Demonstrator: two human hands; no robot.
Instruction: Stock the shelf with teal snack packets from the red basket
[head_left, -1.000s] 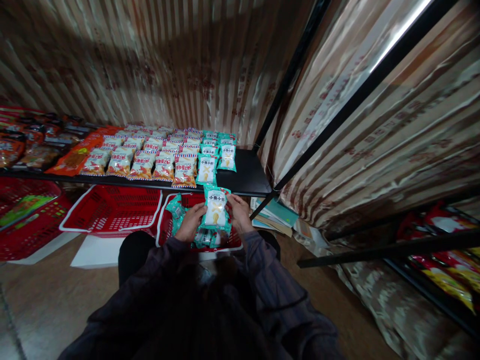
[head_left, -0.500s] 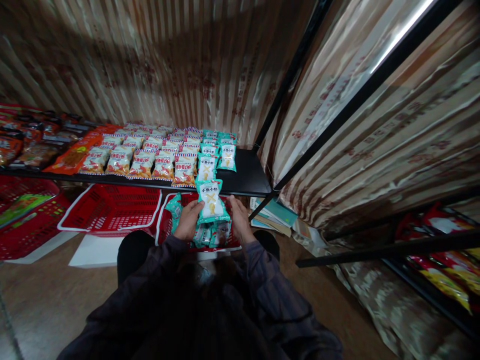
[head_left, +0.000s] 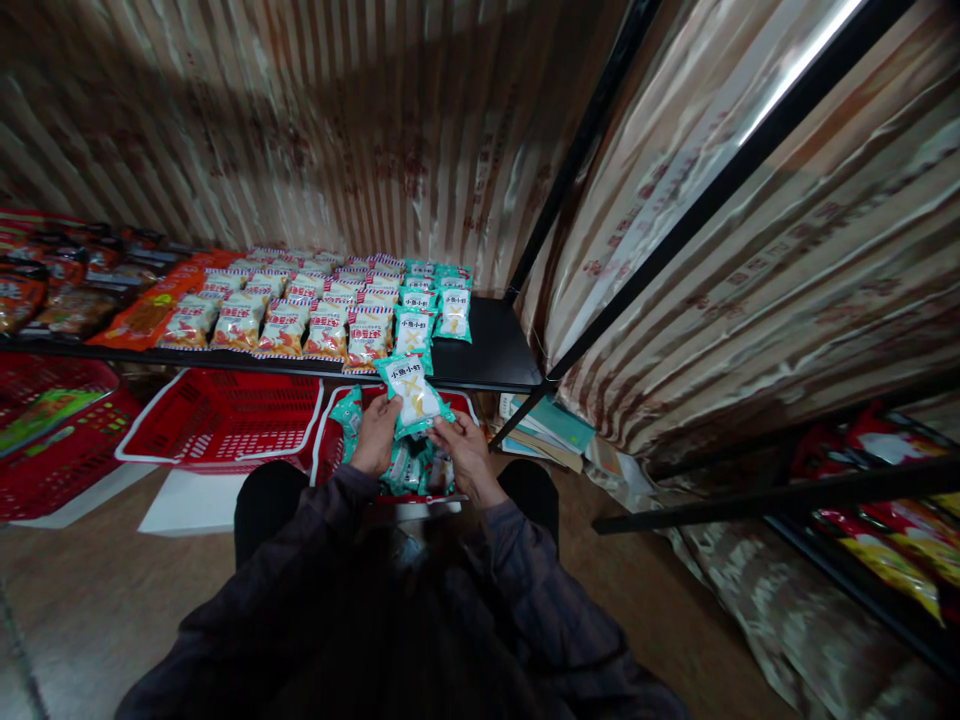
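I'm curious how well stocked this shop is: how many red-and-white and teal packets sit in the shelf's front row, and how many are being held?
Front row of black shelf, red-and-white foil snack packets: 5
Front row, teal-and-white foil snack packets: 2
In left hand and right hand, teal-and-white foil snack packet: 1
Total: 8

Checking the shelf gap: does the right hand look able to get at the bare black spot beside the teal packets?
Probably yes. The right hand grips only a corner of the held packet, and the bare shelf lies just ahead with nothing between; the black post stands off to the side.
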